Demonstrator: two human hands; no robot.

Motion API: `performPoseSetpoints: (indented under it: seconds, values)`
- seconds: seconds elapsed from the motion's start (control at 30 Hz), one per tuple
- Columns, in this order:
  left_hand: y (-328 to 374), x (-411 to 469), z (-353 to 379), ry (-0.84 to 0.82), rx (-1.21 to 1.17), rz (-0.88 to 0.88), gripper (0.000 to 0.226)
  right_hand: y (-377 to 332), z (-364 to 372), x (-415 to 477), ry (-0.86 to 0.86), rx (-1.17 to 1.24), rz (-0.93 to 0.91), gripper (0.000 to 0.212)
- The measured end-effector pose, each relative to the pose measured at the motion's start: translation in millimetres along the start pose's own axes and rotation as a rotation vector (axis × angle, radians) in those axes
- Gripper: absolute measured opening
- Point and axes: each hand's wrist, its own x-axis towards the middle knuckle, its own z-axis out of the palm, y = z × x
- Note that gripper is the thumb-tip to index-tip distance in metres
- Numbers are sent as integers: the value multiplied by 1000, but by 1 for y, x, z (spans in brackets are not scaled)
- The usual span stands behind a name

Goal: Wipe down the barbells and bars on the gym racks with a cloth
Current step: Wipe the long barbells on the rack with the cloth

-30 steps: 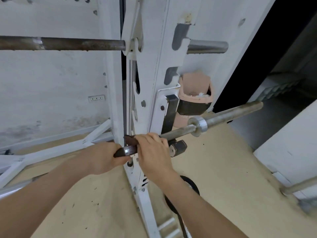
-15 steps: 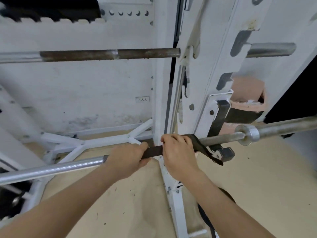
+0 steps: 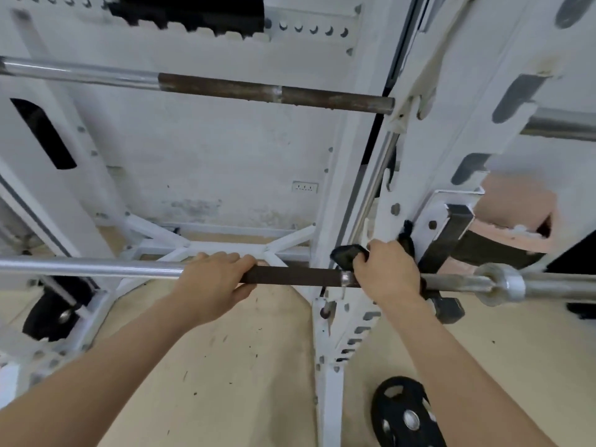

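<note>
A long steel barbell (image 3: pixel 296 276) lies across the white rack at waist height, its middle part dark and rusty, its ends shiny. My left hand (image 3: pixel 213 279) grips the bar where the chrome meets the dark part. My right hand (image 3: pixel 385 274) grips the bar beside the rack upright, with a dark cloth (image 3: pixel 346 254) bunched under its fingers. A collar (image 3: pixel 503 283) sits on the bar to the right. Higher up, a second bar (image 3: pixel 274 91) rests on the rack, also rusty in the middle.
The white rack upright (image 3: pixel 335 317) stands between my arms. A black weight plate (image 3: pixel 403 414) lies on the tan floor at lower right, another (image 3: pixel 48 317) at the left. A pink padded holder (image 3: pixel 512 214) hangs on the rack. White cross braces (image 3: pixel 225 246) run behind.
The view has swung left and up, showing more of the bar. My hands have moved apart along the bar, the left sliding left and the right staying by the upright with the cloth.
</note>
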Motion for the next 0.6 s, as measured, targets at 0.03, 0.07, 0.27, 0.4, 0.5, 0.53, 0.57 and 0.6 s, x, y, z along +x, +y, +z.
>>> performPoseSetpoints:
  seconds: [0.03,0.07,0.27,0.4,0.5,0.53,0.57,0.6]
  values:
    - [1,1,-1,-6,-4,7,20,6,1,-1,-9,-40,-18,32]
    - [3,3,-4,-12,-7,12,20,10,-1,-2,-11,-70,-37,38]
    - [7,3,-16,-164,-104,-17,40,-26,-3,-10,-5,-118,-74,34]
    - [3,4,-26,-122,-551,-120,50,-102,11,-30,-39,177,-212,38]
    - [-13,-1,-37,-5,-759,-171,35,-167,19,-42,-269,827,-129,34]
    - [-23,-7,-41,32,-795,-203,38,-184,20,-44,-376,1105,-16,30]
    - [-36,-13,-46,76,-834,-253,41,-199,21,-47,-490,1363,95,24]
    - [-52,-22,-50,127,-881,-309,43,-212,23,-49,-582,1564,170,20]
